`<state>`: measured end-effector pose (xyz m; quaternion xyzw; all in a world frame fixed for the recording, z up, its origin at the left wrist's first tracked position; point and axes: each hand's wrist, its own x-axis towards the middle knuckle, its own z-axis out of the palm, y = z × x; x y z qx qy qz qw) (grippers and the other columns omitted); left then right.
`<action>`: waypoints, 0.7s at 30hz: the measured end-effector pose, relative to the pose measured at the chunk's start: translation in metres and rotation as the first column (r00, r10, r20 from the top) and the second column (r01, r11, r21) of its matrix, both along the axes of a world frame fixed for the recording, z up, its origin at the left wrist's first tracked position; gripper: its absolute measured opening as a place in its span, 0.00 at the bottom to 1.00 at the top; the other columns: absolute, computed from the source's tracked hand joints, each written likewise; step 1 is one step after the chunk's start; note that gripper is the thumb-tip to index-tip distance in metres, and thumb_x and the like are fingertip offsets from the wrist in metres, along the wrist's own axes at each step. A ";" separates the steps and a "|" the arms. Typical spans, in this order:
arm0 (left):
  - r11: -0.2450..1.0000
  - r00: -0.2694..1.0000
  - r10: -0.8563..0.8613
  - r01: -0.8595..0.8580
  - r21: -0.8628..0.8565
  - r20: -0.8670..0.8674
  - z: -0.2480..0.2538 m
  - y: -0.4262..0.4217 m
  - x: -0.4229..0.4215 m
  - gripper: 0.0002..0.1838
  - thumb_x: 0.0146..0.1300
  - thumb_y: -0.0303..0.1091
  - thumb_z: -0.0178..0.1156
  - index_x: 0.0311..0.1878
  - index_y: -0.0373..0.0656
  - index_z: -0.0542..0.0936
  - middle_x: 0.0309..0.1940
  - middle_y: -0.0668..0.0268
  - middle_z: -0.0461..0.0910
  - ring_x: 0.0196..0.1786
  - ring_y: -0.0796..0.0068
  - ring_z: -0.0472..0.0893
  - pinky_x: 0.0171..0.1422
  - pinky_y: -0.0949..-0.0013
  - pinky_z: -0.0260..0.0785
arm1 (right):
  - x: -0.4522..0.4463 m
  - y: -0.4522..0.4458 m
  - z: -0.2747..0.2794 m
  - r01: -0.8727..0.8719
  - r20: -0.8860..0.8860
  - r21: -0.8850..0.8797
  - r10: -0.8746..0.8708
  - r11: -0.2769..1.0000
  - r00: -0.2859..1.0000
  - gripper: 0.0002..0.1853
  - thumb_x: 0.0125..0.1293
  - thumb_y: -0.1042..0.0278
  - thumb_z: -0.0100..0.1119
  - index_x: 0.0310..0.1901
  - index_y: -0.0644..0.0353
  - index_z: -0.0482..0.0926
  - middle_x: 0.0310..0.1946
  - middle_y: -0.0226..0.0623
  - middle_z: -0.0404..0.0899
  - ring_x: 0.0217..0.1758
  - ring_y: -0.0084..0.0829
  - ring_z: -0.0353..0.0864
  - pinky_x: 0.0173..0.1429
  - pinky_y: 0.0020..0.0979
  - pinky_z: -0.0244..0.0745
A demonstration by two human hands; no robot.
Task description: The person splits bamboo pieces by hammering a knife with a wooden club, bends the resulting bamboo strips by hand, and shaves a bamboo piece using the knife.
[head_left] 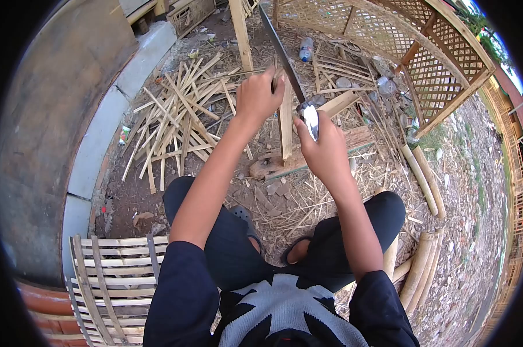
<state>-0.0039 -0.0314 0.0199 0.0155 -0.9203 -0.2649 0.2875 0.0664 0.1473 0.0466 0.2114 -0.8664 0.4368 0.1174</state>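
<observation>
My right hand (324, 144) is closed around the handle of a machete (283, 53), whose long dark blade points up and away. Something shiny and silver covers part of the handle. To the left of the blade, my left hand (259, 97) is closed, with what looks like a thin bamboo strip (275, 81) between thumb and fingers; most of the strip is hidden. Just beyond and below the hands, an upright wooden stake (285, 130) rises by a worn wooden plank (354, 140) on the ground.
Many split bamboo strips (180, 115) lie piled at left. A slatted bamboo panel (114, 289) is at lower left. Bamboo poles (421, 269) lie at right, below a lattice panel (446, 87). A plastic bottle (306, 50) lies ahead. Concrete edging (102, 133) borders the left side.
</observation>
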 end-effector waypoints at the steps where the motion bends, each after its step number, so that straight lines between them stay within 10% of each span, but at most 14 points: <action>1: 1.000 1.000 -0.001 0.001 -0.003 -0.007 0.000 0.001 0.000 0.19 0.68 0.45 0.56 0.42 0.36 0.80 0.24 0.47 0.81 0.33 0.44 0.83 0.38 0.48 0.74 | 0.000 0.000 -0.001 0.002 -0.010 -0.002 -0.002 1.000 1.000 0.16 0.67 0.63 0.60 0.40 0.72 0.74 0.24 0.59 0.80 0.31 0.60 0.82 0.36 0.50 0.75; 21: 1.000 0.999 0.014 -0.014 0.005 -0.040 0.000 0.002 0.001 0.13 0.63 0.39 0.59 0.40 0.37 0.80 0.23 0.48 0.82 0.30 0.45 0.84 0.36 0.46 0.76 | 0.001 -0.007 -0.014 0.035 -0.096 0.027 -0.032 0.999 0.995 0.16 0.67 0.63 0.62 0.39 0.71 0.74 0.24 0.59 0.80 0.30 0.60 0.82 0.33 0.50 0.74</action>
